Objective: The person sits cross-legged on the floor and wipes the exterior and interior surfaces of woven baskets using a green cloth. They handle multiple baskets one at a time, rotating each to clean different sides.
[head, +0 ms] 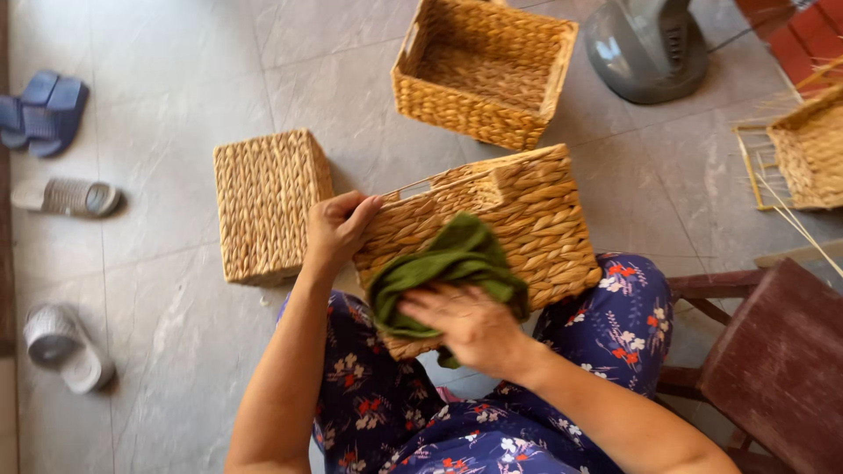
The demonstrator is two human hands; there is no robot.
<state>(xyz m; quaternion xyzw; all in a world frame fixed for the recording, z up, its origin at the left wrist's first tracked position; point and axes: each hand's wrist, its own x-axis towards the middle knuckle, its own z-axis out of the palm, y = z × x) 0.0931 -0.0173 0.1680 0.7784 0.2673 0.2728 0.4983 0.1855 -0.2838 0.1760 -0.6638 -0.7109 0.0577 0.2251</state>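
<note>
So the person is sitting with a woven basket (pixel 492 233) tipped on its side across their lap, resting on the flowery trousers (pixel 615 320), which puts its flat side up where it's easy to get at. Left hand (pixel 338 230) is curled round the basket's left edge, fingers wrapped over the rim and thumb on the outside, looks like it's just there to keep the thing from sliding. Right hand (pixel 470 323) is pressed down flat-ish on a bunched-up green cloth (pixel 443 272), fingers together and pinning it against the weave. On the tiled floor (pixel 176 96) just beside the left hand there's another basket upside down (pixel 268 206), and an open one (pixel 483 70) sits further out. Grey fan base (pixel 645 44) top right, a wooden chair (pixel 773 360) by the right knee, and a few sandals (pixel 53 202) well off to the left
</note>
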